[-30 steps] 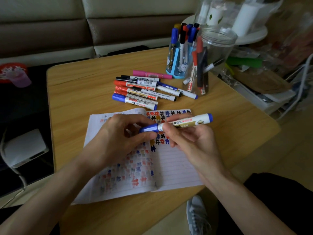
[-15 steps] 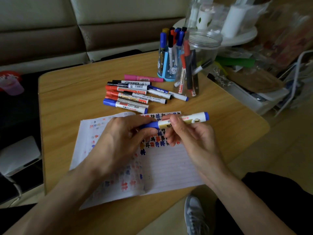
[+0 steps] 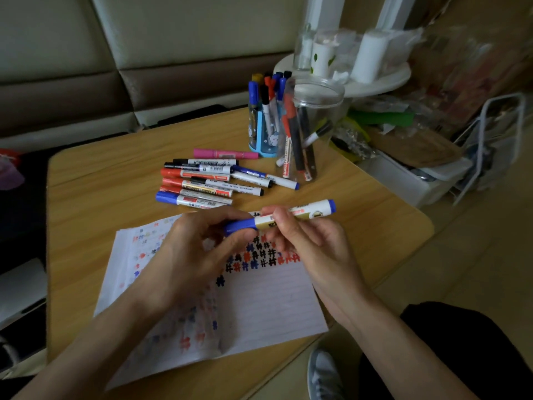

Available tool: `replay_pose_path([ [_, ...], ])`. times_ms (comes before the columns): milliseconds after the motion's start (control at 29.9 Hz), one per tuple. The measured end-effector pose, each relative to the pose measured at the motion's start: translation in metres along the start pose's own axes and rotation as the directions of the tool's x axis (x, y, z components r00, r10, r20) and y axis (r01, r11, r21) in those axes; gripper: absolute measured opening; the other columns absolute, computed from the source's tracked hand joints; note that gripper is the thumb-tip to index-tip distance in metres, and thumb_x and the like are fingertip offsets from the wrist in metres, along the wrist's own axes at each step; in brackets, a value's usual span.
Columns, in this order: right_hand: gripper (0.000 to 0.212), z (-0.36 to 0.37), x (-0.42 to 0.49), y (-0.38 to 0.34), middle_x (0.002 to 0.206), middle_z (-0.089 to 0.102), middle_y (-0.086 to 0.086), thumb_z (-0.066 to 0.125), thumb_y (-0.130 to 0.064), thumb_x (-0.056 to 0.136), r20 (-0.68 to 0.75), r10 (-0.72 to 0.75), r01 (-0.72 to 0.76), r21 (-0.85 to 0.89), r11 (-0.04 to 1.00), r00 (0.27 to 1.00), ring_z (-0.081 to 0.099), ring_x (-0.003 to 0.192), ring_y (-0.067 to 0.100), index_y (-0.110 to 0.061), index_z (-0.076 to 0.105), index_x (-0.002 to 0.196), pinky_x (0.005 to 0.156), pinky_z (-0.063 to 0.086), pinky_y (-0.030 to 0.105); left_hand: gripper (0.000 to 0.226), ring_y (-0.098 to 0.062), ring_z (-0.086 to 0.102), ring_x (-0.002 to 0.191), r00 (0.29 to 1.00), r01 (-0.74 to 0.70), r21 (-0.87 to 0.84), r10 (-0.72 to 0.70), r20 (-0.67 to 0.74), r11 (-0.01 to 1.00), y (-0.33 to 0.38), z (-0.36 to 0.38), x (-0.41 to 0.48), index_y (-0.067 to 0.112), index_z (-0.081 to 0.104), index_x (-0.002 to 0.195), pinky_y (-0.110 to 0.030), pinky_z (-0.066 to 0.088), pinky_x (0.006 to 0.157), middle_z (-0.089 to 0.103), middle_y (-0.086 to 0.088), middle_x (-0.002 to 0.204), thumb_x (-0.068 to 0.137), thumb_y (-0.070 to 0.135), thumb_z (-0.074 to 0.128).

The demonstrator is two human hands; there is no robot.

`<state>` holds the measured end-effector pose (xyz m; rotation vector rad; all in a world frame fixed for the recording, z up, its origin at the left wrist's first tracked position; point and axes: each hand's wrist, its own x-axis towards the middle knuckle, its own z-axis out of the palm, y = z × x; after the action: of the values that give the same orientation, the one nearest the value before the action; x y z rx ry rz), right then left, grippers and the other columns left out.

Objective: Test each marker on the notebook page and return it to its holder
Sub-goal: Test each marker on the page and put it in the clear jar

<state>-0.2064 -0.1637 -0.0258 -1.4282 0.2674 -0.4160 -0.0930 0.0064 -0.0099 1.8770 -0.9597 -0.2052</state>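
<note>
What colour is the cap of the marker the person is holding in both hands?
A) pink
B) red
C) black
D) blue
D: the left hand grips the blue cap of the marker. The right hand pinches the marker's white barrel above the notebook page.

Dim room, wooden table (image 3: 86, 183), beige-and-brown sofa (image 3: 173, 53) behind, round white side table (image 3: 383, 82), tan floor (image 3: 476, 255)
</note>
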Motion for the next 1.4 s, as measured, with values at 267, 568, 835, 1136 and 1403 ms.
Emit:
replay_pose_path([
  [267, 0.036, -0.033, 0.018, -0.018, 0.111, 0.077, -0.003, 0.082, -0.013, 0.085, -0.167, -0.113, 0.097, -0.097, 0.991, 0.98, 0.071, 0.107, 0.012, -0.019, 0.073, 0.119, 0.091, 0.058, 0.029, 0.026, -0.01, 0.076, 0.088, 0.978, 0.119, -0.308, -0.165, -0.129, 0.944, 0.013, 0.005, 0.014, 0.015, 0.076, 0.105, -0.018, 0.057, 0.077, 0.079, 0.001, 0.09, 0.084, 0.03, 0.07],
  [568, 0.046, -0.058, 0.058, -0.018, 0.108, 0.074, -0.013, 0.088, -0.015, 0.081, -0.176, -0.214, 0.142, -0.352, 0.925, 0.961, 0.07, 0.099, 0.004, -0.025, 0.071, 0.122, 0.089, 0.056, 0.029, 0.029, -0.018, 0.076, 0.093, 0.943, -0.045, -0.356, -0.077, -0.323, 0.933, 0.058, 0.006, 0.083, 0.009, 0.07, 0.112, -0.032, 0.062, 0.082, 0.079, -0.004, 0.1, 0.089, 0.026, 0.071],
  [835, 0.033, -0.082, 0.071, -0.015, 0.111, 0.068, -0.019, 0.084, -0.026, 0.084, -0.152, -0.291, 0.174, -0.518, 0.837, 0.945, 0.062, 0.1, -0.002, -0.034, 0.069, 0.112, 0.079, 0.046, 0.007, 0.024, -0.012, 0.074, 0.099, 0.862, -0.293, -0.111, 0.212, -0.461, 0.95, 0.103, 0.002, 0.169, 0.008, 0.068, 0.116, -0.036, 0.059, 0.094, 0.076, -0.002, 0.105, 0.098, 0.023, 0.069],
  [1136, 0.026, -0.091, 0.07, -0.016, 0.114, 0.064, -0.018, 0.079, -0.033, 0.089, -0.141, -0.26, 0.149, -0.53, 0.835, 0.955, 0.059, 0.105, 0.0, -0.031, 0.071, 0.113, 0.079, 0.046, 0.014, 0.025, -0.002, 0.069, 0.097, 0.945, -0.124, 0.062, 0.137, -0.296, 0.99, 0.071, 0.031, 0.225, 0.015, 0.068, 0.117, -0.021, 0.056, 0.091, 0.074, 0.005, 0.104, 0.094, 0.021, 0.073],
  [1403, 0.027, -0.089, 0.07, -0.013, 0.116, 0.063, -0.019, 0.078, -0.03, 0.09, -0.129, -0.243, 0.138, -0.537, 0.833, 0.961, 0.058, 0.104, -0.004, -0.032, 0.071, 0.116, 0.074, 0.045, 0.005, 0.044, 0.003, 0.062, 0.114, 0.934, -0.199, 0.169, 0.239, -0.267, 0.965, 0.058, 0.03, 0.209, 0.016, 0.061, 0.133, -0.005, 0.044, 0.09, 0.068, 0.015, 0.117, 0.093, 0.027, 0.074],
])
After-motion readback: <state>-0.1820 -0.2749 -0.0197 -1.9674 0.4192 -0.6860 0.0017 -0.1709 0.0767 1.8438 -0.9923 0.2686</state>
